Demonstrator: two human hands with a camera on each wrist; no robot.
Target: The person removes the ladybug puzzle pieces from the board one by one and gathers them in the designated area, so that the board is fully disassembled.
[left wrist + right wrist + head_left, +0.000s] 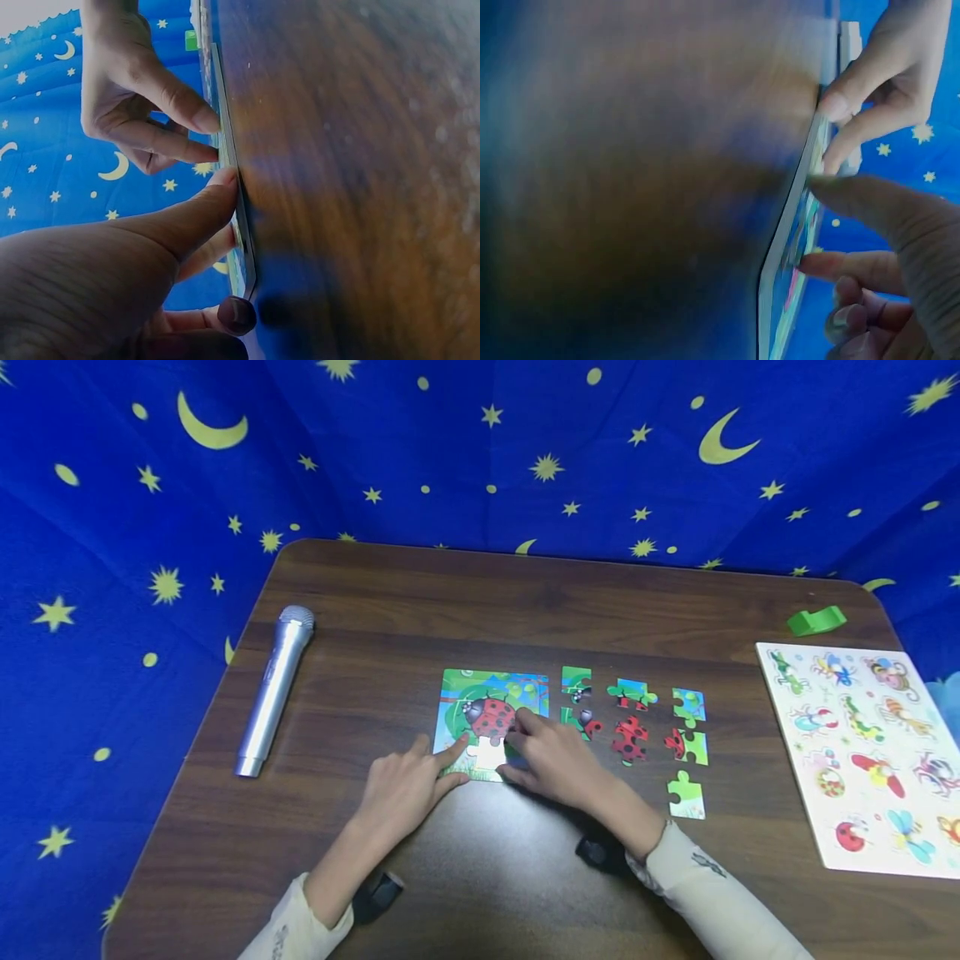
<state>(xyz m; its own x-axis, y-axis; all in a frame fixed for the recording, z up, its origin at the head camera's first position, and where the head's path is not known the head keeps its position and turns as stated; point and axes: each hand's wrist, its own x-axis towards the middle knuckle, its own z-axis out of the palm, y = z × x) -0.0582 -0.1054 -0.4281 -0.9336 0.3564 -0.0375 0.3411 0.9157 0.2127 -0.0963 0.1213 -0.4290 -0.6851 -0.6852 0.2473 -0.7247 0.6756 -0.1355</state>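
Observation:
A ladybug jigsaw puzzle board [453, 689] lies flat on the table, with a white patch [491, 753] at its lower middle. My left hand [401, 789] rests at its lower left corner. The left index finger lies straight on the picture, with the thumb on the front edge. At the lower right, my right hand [558, 756] touches the board with thumb and index finger apart, other fingers bent. The right wrist view shows both fingertips on the board [780, 251]; no loose piece shows between them. The right hand covers the board's lower right part.
Several loose puzzle pieces [630, 739] are spread in rows to the right of the board. A silver microphone [275, 693] lies at the left. On the right are a white insect picture board [817, 760] and a green block [817, 621]. A starry blue cloth [450, 452] hangs behind.

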